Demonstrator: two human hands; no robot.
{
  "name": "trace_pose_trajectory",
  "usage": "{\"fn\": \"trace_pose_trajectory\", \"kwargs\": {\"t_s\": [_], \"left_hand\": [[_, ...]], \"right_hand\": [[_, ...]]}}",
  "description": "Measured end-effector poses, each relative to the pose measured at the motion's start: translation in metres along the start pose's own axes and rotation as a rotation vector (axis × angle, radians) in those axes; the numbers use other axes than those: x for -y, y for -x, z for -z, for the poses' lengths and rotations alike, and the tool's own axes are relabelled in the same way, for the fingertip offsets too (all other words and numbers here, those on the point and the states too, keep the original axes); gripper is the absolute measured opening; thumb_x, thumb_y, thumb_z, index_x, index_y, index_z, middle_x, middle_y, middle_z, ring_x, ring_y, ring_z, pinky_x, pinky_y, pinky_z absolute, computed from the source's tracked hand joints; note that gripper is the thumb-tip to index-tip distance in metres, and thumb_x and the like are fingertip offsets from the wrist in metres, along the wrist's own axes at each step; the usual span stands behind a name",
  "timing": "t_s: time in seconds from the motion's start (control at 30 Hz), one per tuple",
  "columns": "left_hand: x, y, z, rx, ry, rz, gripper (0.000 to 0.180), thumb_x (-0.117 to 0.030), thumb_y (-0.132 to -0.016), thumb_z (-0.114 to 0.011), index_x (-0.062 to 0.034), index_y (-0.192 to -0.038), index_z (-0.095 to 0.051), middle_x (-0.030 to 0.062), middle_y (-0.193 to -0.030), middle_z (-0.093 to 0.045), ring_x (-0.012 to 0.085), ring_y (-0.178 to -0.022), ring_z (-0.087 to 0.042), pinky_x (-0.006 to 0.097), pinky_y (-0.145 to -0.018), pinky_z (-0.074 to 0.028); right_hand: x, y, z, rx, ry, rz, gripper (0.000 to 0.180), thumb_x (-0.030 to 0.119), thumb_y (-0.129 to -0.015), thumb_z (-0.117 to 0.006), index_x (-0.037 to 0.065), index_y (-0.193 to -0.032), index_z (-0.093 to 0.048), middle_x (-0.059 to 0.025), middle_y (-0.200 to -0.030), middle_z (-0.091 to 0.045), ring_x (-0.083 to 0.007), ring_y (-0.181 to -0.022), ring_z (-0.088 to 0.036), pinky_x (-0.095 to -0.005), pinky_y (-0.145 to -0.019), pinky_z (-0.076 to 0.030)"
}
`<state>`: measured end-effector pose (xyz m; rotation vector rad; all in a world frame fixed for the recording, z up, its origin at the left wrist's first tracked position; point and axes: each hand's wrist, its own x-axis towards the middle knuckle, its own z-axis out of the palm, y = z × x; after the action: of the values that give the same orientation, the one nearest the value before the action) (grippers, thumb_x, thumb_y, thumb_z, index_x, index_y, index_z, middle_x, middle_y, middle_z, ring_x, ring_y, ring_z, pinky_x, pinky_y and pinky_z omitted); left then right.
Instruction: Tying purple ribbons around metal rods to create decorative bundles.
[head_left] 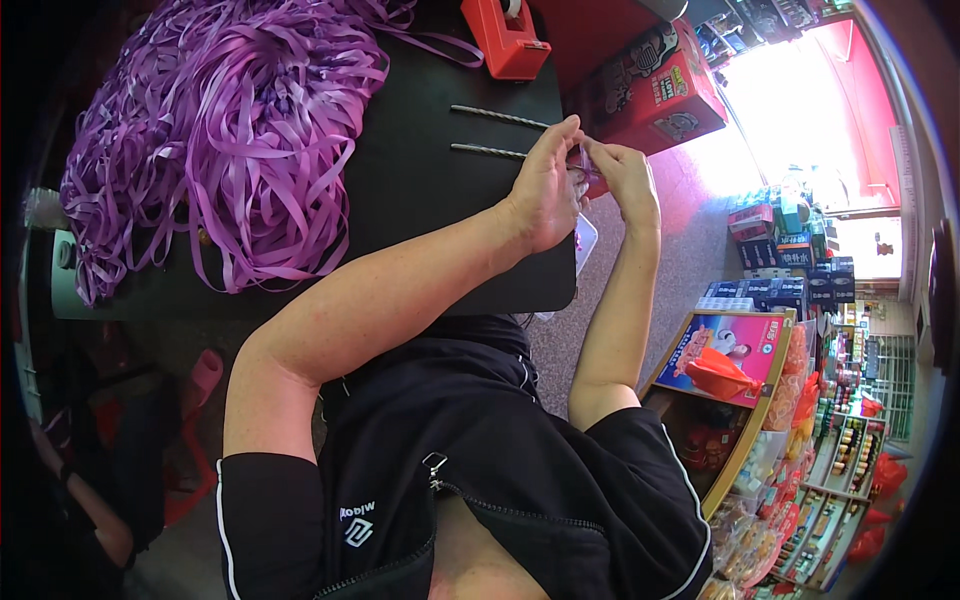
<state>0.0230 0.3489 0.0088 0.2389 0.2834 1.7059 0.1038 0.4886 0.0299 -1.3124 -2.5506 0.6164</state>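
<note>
Beyond the right edge of the black table my two hands are close together. My left hand (545, 195) has one digit stretched up and its other fingers curled in; what lies inside them is hidden. My right hand (628, 180) is closed, its fingertips pinching a small bit of purple ribbon (587, 160) between the hands. Beside my left hand, two thin twisted metal rods (492, 115) lie side by side over the tabletop, their right ends hidden behind it. A large heap of loose purple ribbon (275, 130) covers the table's left part.
At the table's far edge stands a red tape dispenser (510, 45), near a red printed carton (655, 90). A white tray (586, 240) shows below my hands. Stacked boxes (780, 245) and a display case (745, 440) stand right. Another person's arm (95, 505) is lower left.
</note>
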Motion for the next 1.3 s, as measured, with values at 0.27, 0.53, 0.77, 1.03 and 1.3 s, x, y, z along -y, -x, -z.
{"fn": "trace_pose_trajectory", "kwargs": {"t_s": [0.27,0.53,0.77,1.03,1.3], "left_hand": [[0.003,0.000,0.000,-0.022,0.039,-0.030,0.085,-0.061,-0.084,-0.052,-0.0123,-0.146,-0.020,0.0324,-0.148,-0.012,0.0348,-0.139,-0.019,0.041,-0.115,-0.009],[0.002,-0.003,0.004,0.006,0.050,-0.027,0.082,-0.060,-0.086,-0.051,-0.0109,-0.145,-0.021,0.0303,-0.148,-0.016,0.0339,-0.139,-0.021,0.040,-0.115,-0.011],[0.001,0.001,-0.003,-0.038,0.072,0.005,0.081,-0.059,-0.086,-0.051,-0.0104,-0.144,-0.022,0.0308,-0.149,-0.014,0.0354,-0.139,-0.020,0.042,-0.115,-0.010],[0.003,0.004,-0.011,-0.082,-0.116,0.004,0.068,-0.049,-0.090,-0.053,-0.0092,-0.141,-0.030,0.0284,-0.143,-0.031,0.0334,-0.136,-0.031,0.041,-0.110,-0.025],[0.011,0.025,-0.038,-0.167,-1.325,-0.203,0.031,-0.015,-0.086,-0.061,-0.0023,-0.114,-0.057,0.0125,-0.109,-0.057,0.0255,-0.106,-0.055,0.038,-0.093,-0.042]], "right_hand": [[-0.048,-0.034,-0.010,0.456,-0.848,-0.068,0.024,0.025,-0.086,-0.069,0.002,-0.091,-0.069,-0.0025,-0.079,-0.066,-0.0099,-0.068,-0.059,-0.0231,-0.060,-0.046],[-0.060,-0.041,-0.025,0.591,-1.158,-0.218,0.018,0.024,-0.088,-0.067,0.006,-0.092,-0.067,-0.0017,-0.080,-0.065,-0.0106,-0.068,-0.060,-0.0220,-0.062,-0.046],[-0.066,-0.042,-0.022,0.658,-1.061,-0.014,0.023,0.025,-0.088,-0.064,0.003,-0.096,-0.067,-0.0013,-0.085,-0.066,-0.0092,-0.074,-0.060,-0.0246,-0.064,-0.047],[-0.067,-0.044,-0.013,0.593,-1.101,-0.167,0.037,0.034,-0.095,-0.054,0.003,-0.113,-0.063,-0.0091,-0.098,-0.067,-0.0152,-0.082,-0.063,-0.0283,-0.072,-0.051],[-0.041,-0.047,-0.013,0.634,-1.183,-0.060,0.032,0.011,-0.086,-0.067,-0.001,-0.114,-0.058,-0.0153,-0.097,-0.067,-0.0196,-0.083,-0.067,-0.0311,-0.071,-0.056]]}}
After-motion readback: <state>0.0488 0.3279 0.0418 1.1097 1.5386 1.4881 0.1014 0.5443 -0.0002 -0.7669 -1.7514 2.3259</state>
